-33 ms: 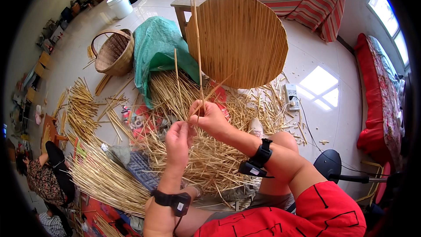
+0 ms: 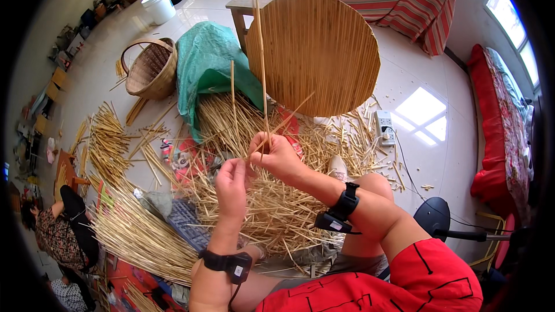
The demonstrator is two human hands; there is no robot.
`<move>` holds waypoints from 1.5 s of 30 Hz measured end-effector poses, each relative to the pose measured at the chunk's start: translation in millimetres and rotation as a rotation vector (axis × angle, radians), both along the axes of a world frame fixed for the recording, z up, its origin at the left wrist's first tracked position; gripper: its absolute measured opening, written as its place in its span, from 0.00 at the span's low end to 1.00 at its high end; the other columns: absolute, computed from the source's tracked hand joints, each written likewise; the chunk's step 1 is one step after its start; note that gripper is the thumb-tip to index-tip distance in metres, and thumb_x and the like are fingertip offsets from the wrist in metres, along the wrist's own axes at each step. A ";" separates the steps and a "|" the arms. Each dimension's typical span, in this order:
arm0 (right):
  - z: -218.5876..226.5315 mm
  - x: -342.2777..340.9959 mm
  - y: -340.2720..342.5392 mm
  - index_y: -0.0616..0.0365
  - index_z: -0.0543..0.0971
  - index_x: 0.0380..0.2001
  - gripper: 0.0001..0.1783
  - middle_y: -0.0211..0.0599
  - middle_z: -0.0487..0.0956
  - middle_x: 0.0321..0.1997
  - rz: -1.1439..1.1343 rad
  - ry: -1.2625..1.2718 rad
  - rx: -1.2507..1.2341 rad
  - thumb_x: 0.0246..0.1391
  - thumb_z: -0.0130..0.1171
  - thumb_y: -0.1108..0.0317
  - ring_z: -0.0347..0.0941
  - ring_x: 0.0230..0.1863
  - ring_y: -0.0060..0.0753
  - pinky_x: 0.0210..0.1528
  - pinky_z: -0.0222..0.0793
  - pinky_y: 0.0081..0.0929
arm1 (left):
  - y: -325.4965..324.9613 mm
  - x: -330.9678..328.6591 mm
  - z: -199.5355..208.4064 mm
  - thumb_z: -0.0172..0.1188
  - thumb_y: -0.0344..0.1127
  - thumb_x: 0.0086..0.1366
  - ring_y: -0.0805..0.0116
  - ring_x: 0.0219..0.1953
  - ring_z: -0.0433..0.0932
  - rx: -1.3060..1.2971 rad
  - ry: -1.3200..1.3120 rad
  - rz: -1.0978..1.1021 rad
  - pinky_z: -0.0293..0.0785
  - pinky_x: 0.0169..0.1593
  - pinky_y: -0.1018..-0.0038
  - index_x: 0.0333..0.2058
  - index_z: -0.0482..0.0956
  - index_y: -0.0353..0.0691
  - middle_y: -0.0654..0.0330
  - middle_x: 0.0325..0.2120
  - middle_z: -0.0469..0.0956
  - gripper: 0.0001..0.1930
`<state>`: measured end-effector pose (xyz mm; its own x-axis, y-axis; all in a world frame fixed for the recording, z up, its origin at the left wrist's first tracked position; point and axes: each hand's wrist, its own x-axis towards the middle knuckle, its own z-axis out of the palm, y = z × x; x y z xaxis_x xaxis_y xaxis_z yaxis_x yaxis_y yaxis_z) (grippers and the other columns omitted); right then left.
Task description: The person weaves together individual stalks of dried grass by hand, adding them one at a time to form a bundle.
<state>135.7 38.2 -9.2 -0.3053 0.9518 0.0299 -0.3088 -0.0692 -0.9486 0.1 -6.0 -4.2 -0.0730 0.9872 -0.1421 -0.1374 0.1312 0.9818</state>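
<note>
A long, thin straw stalk (image 2: 261, 52) rises upright from my right hand (image 2: 273, 153), whose fingers are closed round its lower part. A loose dry strip (image 2: 298, 108) slants up and to the right from the same grip. Just left of it, my left hand (image 2: 232, 185) is closed in a pinch at the stalk's lower end; what sits between its fingertips is partly hidden. Both hands are close together above a heap of straw scraps (image 2: 272, 205). Behind them a bundle of stalks (image 2: 222, 118) lies in the mouth of a green woven sack (image 2: 205, 52).
A round slatted panel (image 2: 315, 52) leans against a wooden bench (image 2: 241, 4). At left are a handled basket (image 2: 151, 72), cut stalks (image 2: 108, 144) and a long straw bundle (image 2: 141, 231). A power strip (image 2: 384, 127) lies right. Another person (image 2: 60, 231) sits far left.
My left hand has shifted very slightly left, and the loose strip by my right hand reaches a little farther up and right. The stalk stays upright in my right hand.
</note>
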 end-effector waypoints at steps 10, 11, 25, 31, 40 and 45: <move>-7.1 -0.9 4.0 0.58 0.73 0.23 0.04 0.22 0.72 0.21 0.177 -0.007 -0.040 0.48 0.58 0.75 0.65 0.24 0.12 0.27 0.60 0.15 | 1.7 -7.1 -12.9 0.48 0.33 0.67 0.87 0.16 0.57 0.072 0.231 0.033 0.51 0.19 0.88 0.30 0.72 0.38 0.68 0.20 0.73 0.08; -6.1 -0.2 4.3 0.58 0.73 0.22 0.05 0.22 0.72 0.21 0.199 -0.045 -0.018 0.48 0.58 0.75 0.65 0.24 0.12 0.27 0.60 0.15 | 1.9 -6.4 -13.1 0.48 0.33 0.67 0.87 0.16 0.57 0.075 0.249 0.051 0.51 0.19 0.88 0.30 0.72 0.38 0.68 0.20 0.73 0.08; 11.9 31.2 18.7 0.63 0.79 0.34 0.13 0.22 0.74 0.22 0.275 -0.313 0.171 0.54 0.61 0.62 0.65 0.23 0.14 0.25 0.62 0.17 | 13.2 -31.4 -0.9 0.54 0.32 0.64 0.87 0.16 0.59 -0.051 0.109 -0.020 0.54 0.20 0.87 0.32 0.75 0.36 0.65 0.21 0.76 0.05; 16.2 35.2 35.7 0.66 0.77 0.36 0.15 0.30 0.78 0.28 -0.250 -0.179 -0.085 0.55 0.57 0.62 0.69 0.29 0.16 0.30 0.65 0.18 | -8.3 -3.7 -2.3 0.55 0.30 0.63 0.86 0.19 0.65 -0.035 0.249 -0.196 0.59 0.23 0.87 0.32 0.75 0.34 0.64 0.23 0.77 0.05; 16.6 21.1 11.1 0.61 0.80 0.33 0.12 0.21 0.76 0.24 0.119 -0.062 -0.116 0.54 0.60 0.62 0.63 0.22 0.08 0.22 0.57 0.11 | -6.3 5.3 9.5 0.53 0.32 0.65 0.86 0.18 0.64 0.062 0.093 -0.168 0.59 0.21 0.88 0.40 0.74 0.34 0.64 0.25 0.77 0.09; 19.5 14.3 4.2 0.62 0.79 0.33 0.12 0.23 0.77 0.26 0.069 -0.070 -0.116 0.54 0.61 0.62 0.66 0.25 0.10 0.26 0.62 0.13 | -4.3 -4.7 7.0 0.52 0.33 0.66 0.87 0.17 0.62 0.034 0.097 -0.126 0.55 0.20 0.88 0.35 0.75 0.36 0.66 0.21 0.75 0.07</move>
<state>149.9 42.4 10.3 -0.3679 0.9242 -0.1029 -0.2331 -0.1988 -0.9519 -4.6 -10.3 2.9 0.0404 0.9935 -0.1064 -0.0263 0.1075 0.9939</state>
